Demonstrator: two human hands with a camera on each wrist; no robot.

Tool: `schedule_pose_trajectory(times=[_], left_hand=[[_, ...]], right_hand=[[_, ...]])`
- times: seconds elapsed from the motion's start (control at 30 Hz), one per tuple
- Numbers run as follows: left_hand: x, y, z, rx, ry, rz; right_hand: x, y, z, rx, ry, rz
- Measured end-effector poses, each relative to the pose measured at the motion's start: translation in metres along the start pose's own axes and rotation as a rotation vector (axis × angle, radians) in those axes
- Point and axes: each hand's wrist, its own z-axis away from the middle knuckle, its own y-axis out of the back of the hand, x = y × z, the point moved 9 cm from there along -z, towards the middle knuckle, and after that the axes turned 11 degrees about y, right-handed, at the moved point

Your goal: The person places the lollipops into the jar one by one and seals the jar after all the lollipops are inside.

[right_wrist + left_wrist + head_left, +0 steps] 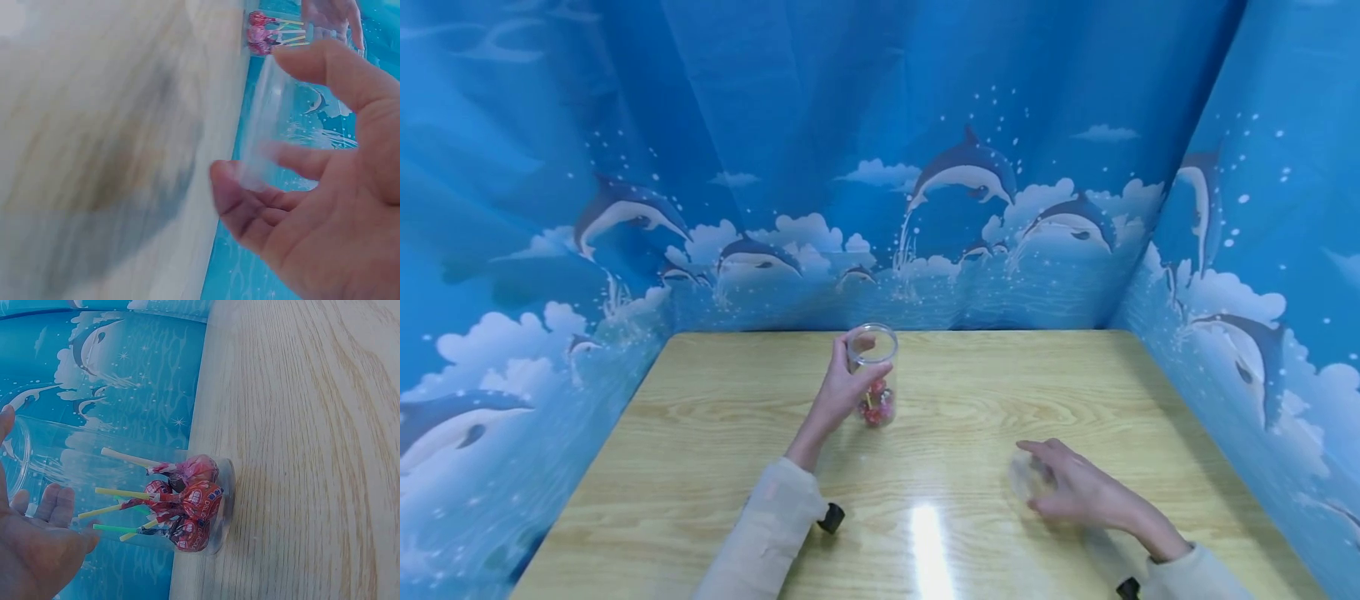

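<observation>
A clear plastic jar [84, 447] stands upright on the table with its top uncovered. Several lollipops [194, 503] in mostly red wrappers lie in its bottom, their yellow, green and white sticks pointing up. My left hand [842, 387] grips the jar's upper part from the left, thumb near the rim. Over to the right, my right hand [1078, 487] holds a round clear lid [265, 119] by its edge between thumb and fingers. The lid is tilted on edge above the tabletop and looks blurred in the right wrist view.
The light wood-grain table [715, 442] reaches back to a blue dolphin-print curtain [820, 167], which also hangs along both sides. A bright light reflection [928, 550] lies on the tabletop between the arms.
</observation>
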Motion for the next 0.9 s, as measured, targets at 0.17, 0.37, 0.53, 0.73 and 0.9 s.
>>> schedule_pose_trajectory(times=[0.17, 0.37, 0.53, 0.73, 0.9], left_hand=[[0.000, 0.000, 0.000, -0.005, -0.003, 0.004], [0.002, -0.001, 0.000, -0.014, -0.006, 0.018], [0.001, -0.001, -0.001, -0.009, 0.000, 0.010], [0.000, 0.000, -0.001, -0.011, -0.005, 0.004], [0.000, 0.000, -0.001, -0.005, -0.005, -0.007]], right_hand=[[-0.005, 0.013, -0.013, 0.108, -0.015, 0.016], [-0.009, 0.033, -0.026, 0.226, -0.035, 0.007], [-0.017, 0.045, -0.038, 0.261, -0.021, -0.008], [-0.033, 0.058, -0.066, 0.266, 0.015, -0.004], [-0.049, 0.064, -0.096, 0.241, 0.027, 0.003]])
